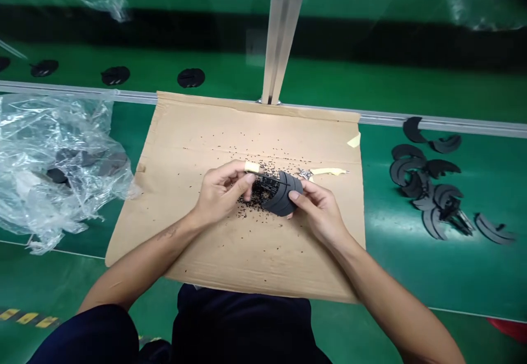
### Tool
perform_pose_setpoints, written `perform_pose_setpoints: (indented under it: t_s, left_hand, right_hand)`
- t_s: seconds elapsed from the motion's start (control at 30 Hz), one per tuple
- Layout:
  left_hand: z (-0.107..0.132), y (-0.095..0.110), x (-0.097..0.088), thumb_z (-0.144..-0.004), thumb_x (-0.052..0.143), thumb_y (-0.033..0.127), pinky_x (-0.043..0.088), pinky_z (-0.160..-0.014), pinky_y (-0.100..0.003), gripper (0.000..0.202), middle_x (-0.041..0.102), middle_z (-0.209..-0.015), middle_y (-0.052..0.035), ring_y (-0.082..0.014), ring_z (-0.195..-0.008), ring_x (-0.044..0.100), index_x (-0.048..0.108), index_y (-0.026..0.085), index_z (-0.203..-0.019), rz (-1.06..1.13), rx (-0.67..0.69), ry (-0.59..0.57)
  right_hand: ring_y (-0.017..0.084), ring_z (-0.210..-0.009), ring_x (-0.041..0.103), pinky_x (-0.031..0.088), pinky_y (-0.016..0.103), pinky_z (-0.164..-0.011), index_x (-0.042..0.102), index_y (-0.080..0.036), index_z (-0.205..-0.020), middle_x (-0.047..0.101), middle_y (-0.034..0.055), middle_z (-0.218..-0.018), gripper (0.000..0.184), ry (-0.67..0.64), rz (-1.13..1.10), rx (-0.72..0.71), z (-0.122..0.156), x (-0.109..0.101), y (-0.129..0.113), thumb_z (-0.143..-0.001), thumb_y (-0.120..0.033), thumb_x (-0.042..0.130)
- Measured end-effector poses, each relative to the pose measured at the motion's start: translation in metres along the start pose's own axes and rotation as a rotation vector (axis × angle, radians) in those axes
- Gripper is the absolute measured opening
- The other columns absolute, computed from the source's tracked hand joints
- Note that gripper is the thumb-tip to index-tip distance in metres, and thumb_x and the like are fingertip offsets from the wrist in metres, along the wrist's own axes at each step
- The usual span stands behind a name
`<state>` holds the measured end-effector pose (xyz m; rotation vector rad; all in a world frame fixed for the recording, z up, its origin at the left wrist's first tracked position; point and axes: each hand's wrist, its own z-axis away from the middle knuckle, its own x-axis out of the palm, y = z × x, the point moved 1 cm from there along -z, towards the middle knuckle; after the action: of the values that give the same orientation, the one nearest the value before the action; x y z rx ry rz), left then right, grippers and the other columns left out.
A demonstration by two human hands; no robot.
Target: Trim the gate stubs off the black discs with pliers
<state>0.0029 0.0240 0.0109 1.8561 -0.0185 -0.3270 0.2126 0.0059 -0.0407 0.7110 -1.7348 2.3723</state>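
My right hand (319, 210) is closed on a black curved plastic part (281, 196), thumb on its near face. The fingers of my left hand (224, 188) pinch a thin black strip (267, 177) that reaches to the curved part; whether the two are joined I cannot tell. Pale yellow tape (252, 167) wraps a left fingertip. Both hands are above a brown cardboard sheet (197, 128). Under them lies a pile of tiny black bits (257, 194), with more scattered around. Just beyond my right hand rest cutting pliers (325, 172) with pale yellow handles.
Several black curved parts (442, 194) lie loosely on the green table (395, 265) at right. Clear plastic bags (53, 155) with dark pieces inside are heaped at left. A metal post (284, 34) rises behind the cardboard. Black round pieces (191, 77) sit beyond the rail.
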Motion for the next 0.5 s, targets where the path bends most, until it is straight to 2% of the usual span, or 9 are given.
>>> perform_pose_setpoints:
  t_s: [0.07, 0.1, 0.17, 0.23, 0.33, 0.43, 0.5]
  left_hand:
    - [0.001, -0.002, -0.001, -0.103, 0.059, 0.036, 0.057, -0.061, -0.022, 0.021, 0.071, -0.082, -0.0016, -0.0092, -0.066, 0.064, 0.074, 0.021, -0.106, 0.066, -0.047, -0.028]
    - [0.001, -0.003, 0.000, -0.104, 0.056, 0.040, 0.060, -0.066, -0.024, 0.026, 0.073, -0.089, -0.0034, -0.0109, -0.073, 0.067, 0.073, 0.020, -0.104, 0.090, -0.061, -0.044]
    - [0.002, -0.004, 0.002, -0.102, 0.059, 0.044, 0.060, -0.067, -0.024, 0.026, 0.072, -0.091, -0.0037, -0.0120, -0.077, 0.068, 0.069, 0.020, -0.099, 0.090, -0.086, -0.073]
    - [0.003, -0.005, 0.005, -0.097, 0.069, 0.038, 0.059, -0.065, -0.021, 0.020, 0.071, -0.090, -0.0019, -0.0115, -0.077, 0.069, 0.064, 0.020, -0.102, 0.026, -0.120, -0.083]
    - [0.006, -0.004, 0.009, -0.094, 0.073, 0.029, 0.059, -0.064, -0.019, 0.028, 0.071, -0.092, -0.0012, -0.0113, -0.077, 0.070, 0.060, 0.021, -0.118, -0.134, -0.137, -0.128]
    - [0.008, -0.003, 0.009, -0.097, 0.069, 0.028, 0.060, -0.069, -0.023, 0.030, 0.070, -0.105, -0.0052, -0.0134, -0.087, 0.069, 0.063, 0.021, -0.126, -0.333, -0.013, -0.202]
    - [0.008, -0.003, 0.009, -0.100, 0.064, 0.025, 0.062, -0.081, -0.029, 0.031, 0.068, -0.116, -0.0082, -0.0172, -0.102, 0.068, 0.063, 0.023, -0.131, -0.435, 0.106, -0.221]
  right_hand:
    - [0.012, -0.053, 0.055, 0.047, 0.027, -0.049, 0.067, -0.021, -0.078, 0.062, -0.0021, -0.066, 0.042, 0.030, 0.010, 0.011, 0.001, -0.001, 0.001, -0.077, -0.059, 0.085]
    - [0.012, -0.052, 0.054, 0.047, 0.028, -0.049, 0.066, -0.021, -0.077, 0.061, -0.0023, -0.065, 0.044, 0.034, 0.017, 0.019, 0.001, 0.000, 0.001, -0.077, -0.060, 0.085]
    - [0.012, -0.051, 0.053, 0.049, 0.028, -0.051, 0.065, -0.021, -0.076, 0.060, -0.0029, -0.064, 0.045, 0.030, 0.025, 0.023, 0.002, 0.000, 0.001, -0.077, -0.061, 0.084]
    - [0.012, -0.052, 0.054, 0.051, 0.029, -0.052, 0.064, -0.021, -0.076, 0.059, -0.0032, -0.064, 0.045, 0.028, 0.036, 0.023, 0.003, 0.000, 0.000, -0.077, -0.061, 0.084]
    - [0.014, -0.056, 0.058, 0.053, 0.030, -0.053, 0.063, -0.022, -0.077, 0.058, -0.0023, -0.067, 0.047, 0.047, 0.080, 0.046, 0.004, -0.001, -0.001, -0.075, -0.064, 0.084]
    - [0.015, -0.060, 0.059, 0.055, 0.030, -0.056, 0.063, -0.022, -0.080, 0.058, -0.0018, -0.069, 0.051, 0.035, 0.128, 0.074, 0.005, 0.001, -0.001, -0.074, -0.068, 0.083]
    - [0.014, -0.061, 0.057, 0.055, 0.030, -0.057, 0.063, -0.022, -0.082, 0.057, -0.0019, -0.069, 0.051, 0.009, 0.144, 0.083, 0.005, 0.002, -0.002, -0.075, -0.069, 0.082]
